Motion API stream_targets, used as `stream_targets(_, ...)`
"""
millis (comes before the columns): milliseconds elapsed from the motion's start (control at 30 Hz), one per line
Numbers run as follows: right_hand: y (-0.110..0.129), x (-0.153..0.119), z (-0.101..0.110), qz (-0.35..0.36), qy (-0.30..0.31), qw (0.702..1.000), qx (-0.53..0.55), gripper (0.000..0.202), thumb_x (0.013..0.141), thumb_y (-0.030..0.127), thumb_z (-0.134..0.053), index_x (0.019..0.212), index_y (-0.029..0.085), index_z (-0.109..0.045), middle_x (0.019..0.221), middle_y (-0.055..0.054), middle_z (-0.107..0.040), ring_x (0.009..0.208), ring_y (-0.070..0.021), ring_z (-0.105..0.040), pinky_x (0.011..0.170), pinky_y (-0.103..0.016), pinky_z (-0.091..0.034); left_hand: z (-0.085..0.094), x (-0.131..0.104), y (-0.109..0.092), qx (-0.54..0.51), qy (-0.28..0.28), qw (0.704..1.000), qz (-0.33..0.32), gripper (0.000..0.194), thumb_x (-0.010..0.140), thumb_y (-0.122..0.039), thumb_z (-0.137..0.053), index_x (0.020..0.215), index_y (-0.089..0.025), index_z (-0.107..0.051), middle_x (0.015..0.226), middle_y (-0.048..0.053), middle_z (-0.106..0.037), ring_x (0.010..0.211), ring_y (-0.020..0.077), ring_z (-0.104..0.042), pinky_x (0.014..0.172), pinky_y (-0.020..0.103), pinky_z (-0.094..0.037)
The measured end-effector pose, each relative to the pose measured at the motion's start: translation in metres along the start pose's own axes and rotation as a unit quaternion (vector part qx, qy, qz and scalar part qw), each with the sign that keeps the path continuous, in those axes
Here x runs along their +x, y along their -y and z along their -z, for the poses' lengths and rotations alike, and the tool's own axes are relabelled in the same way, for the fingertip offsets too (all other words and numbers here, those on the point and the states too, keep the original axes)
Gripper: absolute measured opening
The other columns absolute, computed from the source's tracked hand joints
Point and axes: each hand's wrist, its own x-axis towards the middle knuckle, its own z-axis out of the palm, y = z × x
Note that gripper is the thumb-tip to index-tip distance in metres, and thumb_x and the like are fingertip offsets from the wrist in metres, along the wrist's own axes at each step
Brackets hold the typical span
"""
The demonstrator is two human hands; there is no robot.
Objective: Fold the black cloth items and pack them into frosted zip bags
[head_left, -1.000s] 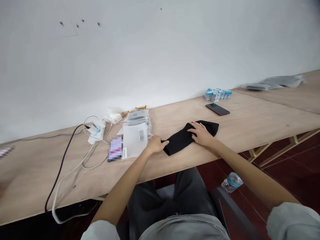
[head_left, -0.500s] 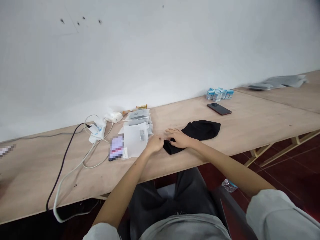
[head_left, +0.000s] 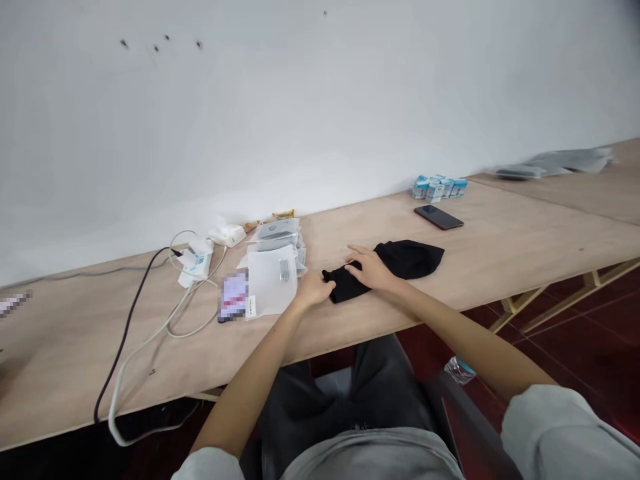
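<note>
A black cloth point(head_left: 413, 259) lies lengthwise on the wooden table point(head_left: 510, 240), its left end narrower. My left hand point(head_left: 315, 289) is closed on that left end, thumb and fingers pinching its edge. My right hand point(head_left: 373, 268) rests on the middle of the cloth with its fingers spread and hides part of it. Just left of my left hand is a flat white packet point(head_left: 273, 280) with a label, and clear bags point(head_left: 277, 231) lie behind it.
Left of the packet is a phone with a blurred screen point(head_left: 233, 297), then a power strip point(head_left: 196, 261) and cables. A dark phone point(head_left: 439, 217) and small blue-white boxes point(head_left: 439, 189) are at the back right. Grey bags point(head_left: 560, 162) lie farther right.
My right hand has slid a little right along the cloth, showing more of its left part. My left hand now pinches the left end, which looks straighter.
</note>
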Motion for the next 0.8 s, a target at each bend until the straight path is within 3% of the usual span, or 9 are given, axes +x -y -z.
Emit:
stream_targets(100, -0.026, -0.011, 0.025, -0.021, -0.050, 0.998, -0.023, 0.020, 0.089, 0.029, -0.054, 0.100, 0.019, -0.067, 0.137, -0.016, -0.056, 0.128, -0.0298, -0.052, 0.108, -0.051, -0.039, 0.019, -0.005, -0.003, 0.058, -0.035, 0.997, 0.024, 0.025, 0.075, -0.030, -0.059, 0.053, -0.020, -0.052, 0.069, 0.007, -0.063, 0.084, 0.0243, -0.061, 0.066, 0.030, -0.044)
stream_targets(233, -0.060, -0.029, 0.051, -0.060, -0.092, 0.993, -0.044, 0.020, 0.088, 0.033, -0.052, 0.097, 0.021, -0.067, 0.133, -0.014, -0.058, 0.125, -0.0305, -0.053, 0.106, -0.052, -0.041, 0.058, -0.008, -0.008, 0.141, -0.114, 0.983, 0.037, 0.021, 0.075, -0.032, -0.063, 0.059, -0.018, -0.058, 0.096, 0.015, -0.066, 0.111, 0.0367, -0.053, 0.084, 0.042, -0.047)
stream_targets(367, -0.076, -0.044, 0.053, -0.089, -0.096, 0.991, -0.033, 0.022, 0.089, 0.034, -0.050, 0.094, 0.021, -0.067, 0.129, -0.014, -0.060, 0.122, -0.0304, -0.055, 0.104, -0.051, -0.044, 0.076, -0.005, -0.018, 0.033, -0.063, 0.996, -0.057, 0.025, 0.084, -0.037, -0.058, 0.074, -0.018, -0.069, 0.112, 0.010, -0.065, 0.111, 0.0283, -0.056, 0.095, 0.037, -0.047)
stream_targets(433, -0.075, -0.048, 0.050, -0.092, -0.086, 0.992, -0.029, 0.023, 0.089, 0.033, -0.048, 0.096, 0.021, -0.067, 0.129, -0.013, -0.060, 0.121, -0.0309, -0.055, 0.103, -0.052, -0.044, 0.068, -0.004, -0.020, -0.015, -0.030, 0.993, -0.117, 0.028, 0.088, -0.042, -0.056, 0.096, -0.020, -0.072, 0.127, 0.008, -0.059, 0.117, 0.0251, -0.054, 0.102, 0.036, -0.043)
stream_targets(500, -0.068, -0.049, 0.048, -0.088, -0.087, 0.992, -0.030, 0.025, 0.090, 0.034, -0.047, 0.097, 0.021, -0.067, 0.129, -0.013, -0.061, 0.122, -0.0312, -0.054, 0.103, -0.053, -0.043, 0.051, -0.007, -0.018, 0.010, -0.016, 0.987, -0.159, 0.033, 0.088, -0.042, -0.058, 0.112, -0.022, -0.069, 0.132, 0.009, -0.054, 0.126, 0.0270, -0.048, 0.110, 0.040, -0.037)
stream_targets(633, -0.032, -0.043, 0.048, -0.047, -0.109, 0.993, -0.029, 0.030, 0.094, 0.036, -0.045, 0.107, 0.020, -0.067, 0.135, -0.013, -0.056, 0.125, -0.0283, -0.052, 0.107, -0.048, -0.041, 0.013, -0.015, -0.007, 0.098, 0.019, 0.973, -0.206, 0.035, 0.088, -0.041, -0.058, 0.118, -0.026, -0.067, 0.141, 0.011, -0.045, 0.134, 0.0334, -0.038, 0.112, 0.052, -0.031)
stream_targets(733, 0.003, -0.035, 0.043, 0.022, -0.044, 0.998, -0.029, 0.034, 0.096, 0.037, -0.044, 0.119, 0.021, -0.064, 0.143, -0.012, -0.050, 0.133, -0.0270, -0.045, 0.111, -0.047, -0.036, -0.001, -0.017, -0.001, 0.109, 0.030, 0.969, -0.219, 0.035, 0.089, -0.044, -0.055, 0.119, -0.028, -0.067, 0.144, 0.010, -0.042, 0.134, 0.0336, -0.036, 0.111, 0.053, -0.031)
stream_targets(800, 0.019, -0.029, 0.036, 0.058, 0.005, 0.998, -0.028, 0.036, 0.096, 0.038, -0.045, 0.121, 0.022, -0.065, 0.147, -0.012, -0.046, 0.137, -0.0278, -0.040, 0.112, -0.049, -0.033, -0.005, -0.016, 0.002, 0.095, -0.012, 0.975, -0.201, 0.038, 0.092, -0.043, -0.050, 0.122, -0.026, -0.064, 0.143, 0.010, -0.044, 0.133, 0.0311, -0.038, 0.110, 0.050, -0.033)
